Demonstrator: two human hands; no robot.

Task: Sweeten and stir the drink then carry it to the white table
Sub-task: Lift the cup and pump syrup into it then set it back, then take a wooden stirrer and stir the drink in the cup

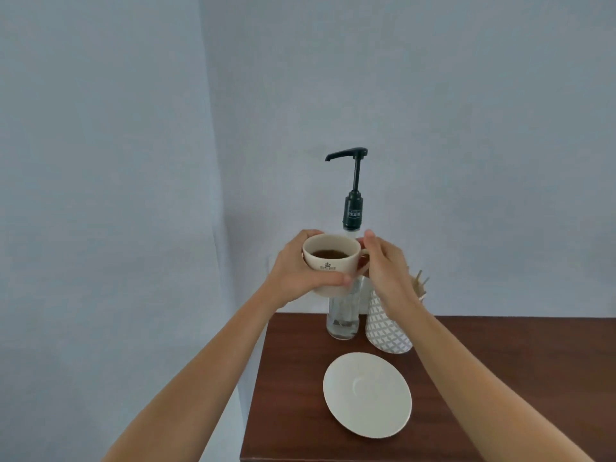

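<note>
A cream cup [330, 258] with dark drink in it is held in the air, in front of a clear syrup bottle [341, 320] with a tall black pump [353, 188]. My left hand [296, 271] wraps around the cup's left side and bottom. My right hand [386, 268] is at the cup's handle on the right, fingers by the handle; whether it grips the handle I cannot tell. The pump's spout points left, above the cup. An empty white saucer [366, 395] lies on the brown table [500, 378] below.
A white patterned holder [386, 328] with wooden stirrers [421, 281] stands right of the bottle, partly behind my right wrist. The table's left edge runs near the saucer. Pale walls meet in a corner behind.
</note>
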